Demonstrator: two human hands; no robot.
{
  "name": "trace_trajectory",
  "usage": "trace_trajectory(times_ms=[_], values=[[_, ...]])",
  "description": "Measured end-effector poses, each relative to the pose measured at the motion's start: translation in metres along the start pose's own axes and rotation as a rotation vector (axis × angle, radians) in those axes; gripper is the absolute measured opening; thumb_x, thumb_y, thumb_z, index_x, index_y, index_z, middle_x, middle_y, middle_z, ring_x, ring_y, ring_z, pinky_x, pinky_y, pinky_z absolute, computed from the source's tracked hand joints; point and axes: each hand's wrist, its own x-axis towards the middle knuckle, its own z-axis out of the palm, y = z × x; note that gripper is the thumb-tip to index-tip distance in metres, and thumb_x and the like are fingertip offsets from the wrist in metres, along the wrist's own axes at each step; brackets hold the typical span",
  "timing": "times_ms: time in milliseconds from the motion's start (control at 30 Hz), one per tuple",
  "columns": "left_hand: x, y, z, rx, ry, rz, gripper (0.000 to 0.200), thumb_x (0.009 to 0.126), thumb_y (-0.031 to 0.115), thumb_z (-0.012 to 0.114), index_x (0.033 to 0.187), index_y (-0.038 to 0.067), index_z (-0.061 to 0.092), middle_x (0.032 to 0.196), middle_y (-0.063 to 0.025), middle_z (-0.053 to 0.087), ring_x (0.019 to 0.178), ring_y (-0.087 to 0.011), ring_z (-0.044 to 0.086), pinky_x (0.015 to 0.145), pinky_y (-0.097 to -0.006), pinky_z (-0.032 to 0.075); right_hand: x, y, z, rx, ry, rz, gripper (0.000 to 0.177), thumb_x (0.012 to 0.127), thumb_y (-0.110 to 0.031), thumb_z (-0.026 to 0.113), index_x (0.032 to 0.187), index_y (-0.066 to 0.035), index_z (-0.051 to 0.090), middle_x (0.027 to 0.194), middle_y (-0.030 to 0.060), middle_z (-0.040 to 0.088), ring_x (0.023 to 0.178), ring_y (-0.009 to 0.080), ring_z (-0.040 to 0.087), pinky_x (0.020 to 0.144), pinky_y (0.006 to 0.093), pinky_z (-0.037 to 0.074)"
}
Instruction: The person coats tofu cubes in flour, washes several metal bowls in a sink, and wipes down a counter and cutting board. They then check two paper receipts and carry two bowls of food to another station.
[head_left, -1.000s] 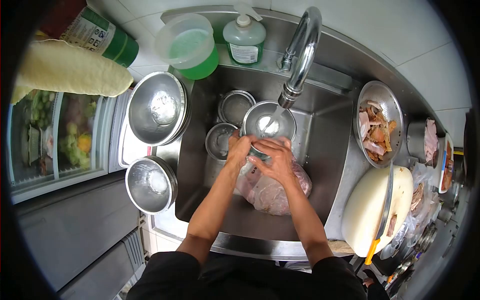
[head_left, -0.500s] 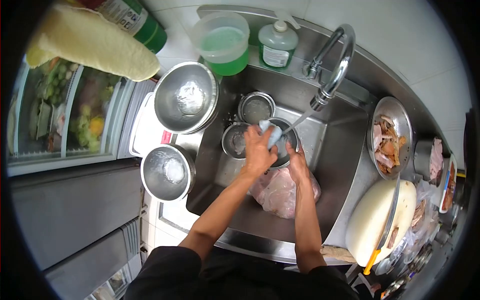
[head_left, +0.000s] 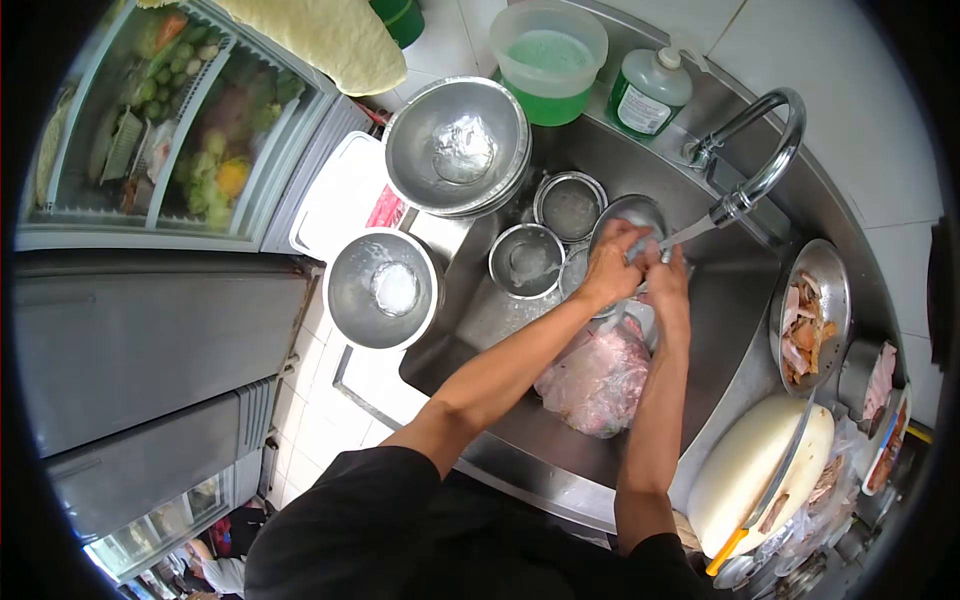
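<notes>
My left hand (head_left: 613,268) reaches into a metal bowl (head_left: 640,208) in the sink, its fingers curled together. Something pale lies between the fingertips, too blurred to name. My right hand (head_left: 668,290) is closed at the near right side of the same bowl, close to the left fingers. Water from the faucet (head_left: 735,207) runs onto the bowl and both hands. Two small round metal bowls, one behind (head_left: 570,207) and one in front (head_left: 526,262), sit to the left. Below my wrists lies a large piece of raw meat (head_left: 598,380) in clear plastic.
Stacked steel bowls (head_left: 410,150) and another bowl (head_left: 335,290) stand left of the sink (head_left: 480,375). Behind are a tub of green liquid (head_left: 550,95) and a soap pump bottle (head_left: 648,95). At right, a knife (head_left: 775,475) lies on a pale board (head_left: 725,470), near a bowl of meat scraps (head_left: 843,290).
The view has shifted, so the sink contents appear further right. Both hands have come closer together over the bowl under the stream. The light blue cloth in my left hand no longer shows clearly.
</notes>
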Motion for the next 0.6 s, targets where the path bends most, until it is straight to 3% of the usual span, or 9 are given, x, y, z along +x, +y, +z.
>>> trace_trajectory(times_ms=[33,100,167,233,300,367,433,500,600], values=[[0.006,0.000,0.003,0.051,0.172,0.031,0.038,0.073,0.012,0.060,0.109,0.000,0.059,0.120,-0.0175,0.048,0.105,-0.0304,0.051,0.091,-0.0373,0.038,0.005,0.004,0.007,-0.166,0.007,-0.046,0.061,0.091,-0.037,0.041,0.138,-0.002,0.024,0.133,0.0234,0.039,0.122,0.0361,0.040,0.102,0.0366,0.031],[0.008,0.004,-0.001,-0.047,0.046,-0.141,0.040,0.074,0.017,0.060,0.111,0.000,0.058,0.123,-0.0131,0.048,0.108,-0.0251,0.049,0.091,-0.0362,0.038,0.000,-0.006,0.010,-0.340,0.025,-0.103,0.065,0.091,-0.043,0.039,0.139,-0.002,0.023,0.135,0.0237,0.037,0.124,0.0372,0.037,0.103,0.0373,0.029],[-0.014,0.010,-0.008,-0.964,-0.077,-0.512,0.042,0.076,0.018,0.058,0.115,0.003,0.056,0.122,-0.0088,0.049,0.109,-0.0234,0.047,0.092,-0.0346,0.037,-0.018,-0.010,0.005,-0.034,-0.092,-0.010,0.076,0.087,-0.058,0.039,0.140,-0.006,0.024,0.136,0.0207,0.036,0.120,0.0354,0.042,0.080,0.0438,0.049],[-0.018,-0.003,-0.007,-0.914,-0.109,-0.455,0.047,0.074,0.017,0.060,0.117,0.001,0.053,0.122,-0.0090,0.049,0.109,-0.0222,0.047,0.092,-0.0349,0.037,-0.028,-0.001,0.004,0.019,-0.069,0.047,0.079,0.085,-0.062,0.038,0.139,-0.006,0.026,0.137,0.0203,0.035,0.122,0.0340,0.039,0.090,0.0442,0.043],[-0.017,-0.005,-0.008,-0.498,0.049,-0.496,0.048,0.071,0.015,0.063,0.113,-0.005,0.053,0.115,-0.0124,0.053,0.105,-0.0223,0.051,0.090,-0.0360,0.039,-0.015,0.026,0.003,-0.250,-0.097,-0.160,0.075,0.088,-0.058,0.033,0.140,-0.005,0.023,0.138,0.0197,0.034,0.130,0.0331,0.030,0.105,0.0357,0.024],[-0.025,-0.013,-0.014,-0.753,-0.002,-0.553,0.045,0.070,0.014,0.064,0.110,-0.004,0.054,0.108,-0.0126,0.056,0.100,-0.0233,0.054,0.089,-0.0373,0.041,-0.002,0.040,0.005,-0.038,-0.097,-0.139,0.068,0.088,-0.052,0.043,0.137,-0.005,0.033,0.135,0.0170,0.040,0.126,0.0291,0.037,0.103,0.0364,0.028],[-0.028,-0.025,-0.021,-1.246,-0.108,-0.642,0.038,0.069,0.011,0.066,0.104,-0.002,0.057,0.096,-0.0131,0.062,0.090,-0.0253,0.060,0.086,-0.0398,0.045,0.003,0.034,0.000,0.326,0.024,0.152,0.058,0.085,-0.042,0.055,0.128,-0.005,0.046,0.125,0.0131,0.051,0.114,0.0253,0.048,0.098,0.0380,0.035],[-0.035,-0.036,-0.025,-1.266,-0.078,-0.628,0.028,0.073,0.012,0.065,0.098,0.001,0.060,0.094,-0.0129,0.063,0.087,-0.0246,0.062,0.083,-0.0407,0.048,0.026,0.063,-0.016,0.844,-0.422,0.194,0.043,0.080,-0.029,0.067,0.110,0.000,0.055,0.104,0.0081,0.061,0.095,0.0206,0.058,0.084,0.0355,0.046],[-0.044,-0.033,-0.041,-1.009,-0.021,-0.780,0.024,0.085,0.023,0.056,0.098,0.004,0.061,0.091,-0.0095,0.063,0.080,-0.0195,0.062,0.072,-0.0349,0.052,-0.001,0.066,-0.018,0.761,-0.231,0.116,0.048,0.073,-0.021,0.073,0.109,0.004,0.054,0.100,0.0121,0.061,0.087,0.0231,0.061,0.079,0.0347,0.049]])
